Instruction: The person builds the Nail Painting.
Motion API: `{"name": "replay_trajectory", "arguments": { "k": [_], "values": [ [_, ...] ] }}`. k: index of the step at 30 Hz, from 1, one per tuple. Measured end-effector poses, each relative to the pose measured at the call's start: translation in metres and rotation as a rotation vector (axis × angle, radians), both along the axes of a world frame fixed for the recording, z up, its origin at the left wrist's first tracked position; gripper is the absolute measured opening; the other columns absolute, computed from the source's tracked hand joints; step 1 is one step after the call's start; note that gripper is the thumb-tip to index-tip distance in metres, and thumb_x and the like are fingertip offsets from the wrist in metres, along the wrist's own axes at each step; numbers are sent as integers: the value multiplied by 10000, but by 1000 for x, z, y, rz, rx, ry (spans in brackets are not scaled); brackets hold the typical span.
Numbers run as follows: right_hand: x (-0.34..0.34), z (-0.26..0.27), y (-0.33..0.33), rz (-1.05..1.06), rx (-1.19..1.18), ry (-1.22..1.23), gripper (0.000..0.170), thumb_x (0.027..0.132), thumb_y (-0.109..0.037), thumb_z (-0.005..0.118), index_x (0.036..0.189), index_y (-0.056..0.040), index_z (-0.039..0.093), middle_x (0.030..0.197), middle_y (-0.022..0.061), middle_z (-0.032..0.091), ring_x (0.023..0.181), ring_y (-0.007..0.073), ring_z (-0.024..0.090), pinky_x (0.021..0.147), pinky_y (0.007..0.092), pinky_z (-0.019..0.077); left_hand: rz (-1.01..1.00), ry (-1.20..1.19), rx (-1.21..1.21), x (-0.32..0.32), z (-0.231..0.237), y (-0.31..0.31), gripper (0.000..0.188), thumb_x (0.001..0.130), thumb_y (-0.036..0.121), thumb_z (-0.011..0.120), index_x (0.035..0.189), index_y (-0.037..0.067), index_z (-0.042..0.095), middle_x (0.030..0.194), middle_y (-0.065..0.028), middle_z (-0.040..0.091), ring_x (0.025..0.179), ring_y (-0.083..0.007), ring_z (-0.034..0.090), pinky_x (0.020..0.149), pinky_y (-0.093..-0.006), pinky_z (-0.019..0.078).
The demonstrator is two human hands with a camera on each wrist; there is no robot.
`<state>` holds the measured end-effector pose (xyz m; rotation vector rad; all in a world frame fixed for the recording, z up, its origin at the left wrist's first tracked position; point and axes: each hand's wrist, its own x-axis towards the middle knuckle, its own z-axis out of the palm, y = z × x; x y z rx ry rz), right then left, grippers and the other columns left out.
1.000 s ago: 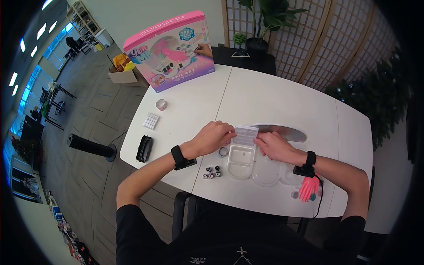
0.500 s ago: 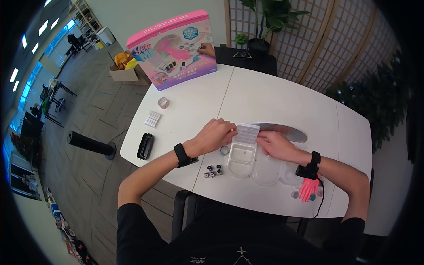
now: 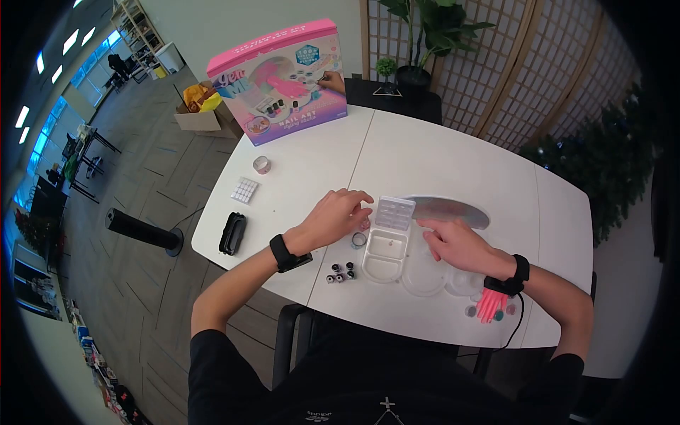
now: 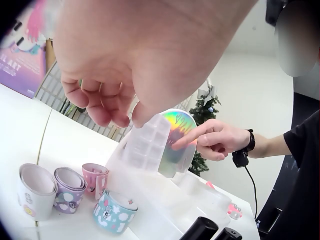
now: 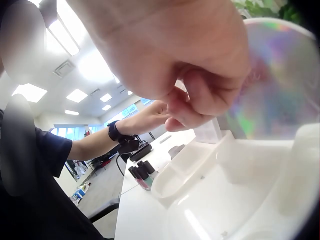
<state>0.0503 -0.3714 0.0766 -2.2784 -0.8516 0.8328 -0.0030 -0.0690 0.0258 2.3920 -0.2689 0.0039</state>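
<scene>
A clear compartment tray (image 3: 395, 214) stands tilted up at the back of the white two-section tray (image 3: 386, 259). Just left of it my left hand (image 3: 334, 216) hovers with loosely bent fingers, holding nothing. My right hand (image 3: 457, 244) is on the other side, index finger extended and the other fingers curled, also with nothing in it. Behind that hand rises a rounded, rainbow-shiny panel (image 4: 176, 145). Below the left hand stand rolled printed strips: a white roll (image 4: 37, 195), a purple roll (image 4: 70, 192), a pink roll (image 4: 95, 179) and a teal roll (image 4: 115, 212).
Several small polish bottles (image 3: 340, 273) stand near the table's front edge. A pink plastic hand (image 3: 491, 304) lies among small pots at right. At left are a black case (image 3: 232, 234), a white gridded pack (image 3: 244, 190) and another roll (image 3: 262, 165). A nail art box (image 3: 283, 85) stands behind.
Both hands have let go of the clear compartment tray and drawn apart, the left slightly leftward, the right rightward. The tray stays standing tilted.
</scene>
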Motion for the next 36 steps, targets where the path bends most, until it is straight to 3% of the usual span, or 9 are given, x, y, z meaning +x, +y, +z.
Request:
{"name": "replay_trajectory", "arguments": {
  "k": [4,7,15,21,28,31,36],
  "values": [
    [-19,19,-9,146,-133,-184,422,1117,-211,487,1448,4,638,680,173,688,653,366,699,686,464,576,-94,-51,140,-16,2,21,168,1002,140,714,1131,42,758,869,-120,701,893,-330,670,834,-448,536],
    [-41,38,-15,218,-158,-281,392,1116,-218,508,1412,-5,651,661,191,674,643,398,688,666,480,572,-174,-60,216,-32,-5,27,175,978,132,747,1143,73,757,924,-100,685,943,-316,663,884,-451,518],
    [-75,66,-31,174,-113,-264,372,1097,-196,569,1405,-7,656,665,180,677,620,373,685,609,463,531,-309,-25,322,-38,-25,20,172,959,147,775,1127,116,759,1067,-89,697,1108,-290,662,972,-454,483],
    [-91,62,-45,58,-42,-270,350,1087,-195,602,1384,-29,684,712,175,713,624,363,683,616,448,529,-301,-69,360,-35,-44,22,112,972,153,774,1078,117,770,964,-54,680,1027,-265,662,955,-427,475],
    [-113,33,-55,-100,145,-229,301,1076,-166,635,1352,-85,721,878,159,765,729,333,721,670,431,564,-285,-143,188,-66,24,5,79,978,123,767,1057,112,772,901,-44,625,907,-244,608,871,-404,456],
    [-125,29,-44,-79,282,-324,290,1056,-104,659,1337,-97,729,946,127,744,775,293,726,679,393,578,-349,-170,62,-92,49,-15,77,983,130,778,1059,124,790,868,-31,577,850,-244,562,846,-388,449],
    [-141,24,-31,33,411,-328,352,983,-34,732,1327,-111,732,942,70,684,796,257,723,673,360,593,-509,-64,-121,-122,69,-42,75,1013,130,738,1078,95,753,898,-61,585,850,-263,601,835,-398,467]
  ]
}}
